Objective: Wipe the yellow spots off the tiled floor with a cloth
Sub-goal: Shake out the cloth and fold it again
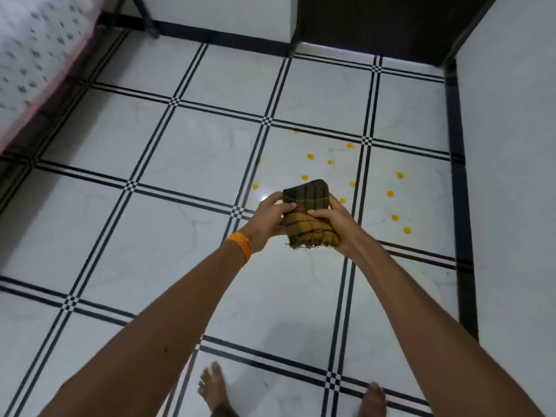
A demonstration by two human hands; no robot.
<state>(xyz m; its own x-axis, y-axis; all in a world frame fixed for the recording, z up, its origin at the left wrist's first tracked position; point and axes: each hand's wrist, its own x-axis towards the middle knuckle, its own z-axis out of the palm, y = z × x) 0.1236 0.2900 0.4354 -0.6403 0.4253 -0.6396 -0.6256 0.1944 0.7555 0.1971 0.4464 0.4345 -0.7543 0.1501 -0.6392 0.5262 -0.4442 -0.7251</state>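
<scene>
holding the folded cloth point(307, 206) between both hands, raised above the floor and not touching it. my left hand point(270, 216) lays its thumb across the upper face, fingers curled under the left edge. my right hand point(334, 225) wraps the right edge, thumb on top. both grips are closed on the fabric.

purpose, as i judge it: keep the folds compact so a firm pad meets the tile.

the cloth is checked, dark brown on the far half, mustard yellow on the near half, with a frayed near hem.

the yellow spots point(310, 157) lie scattered on the tiled floor point(180, 152) beyond and to the right of the cloth, across two tiles. they are round and unsmeared; none looks wiped. my bare feet point(215, 389) stand well short of them.
</scene>
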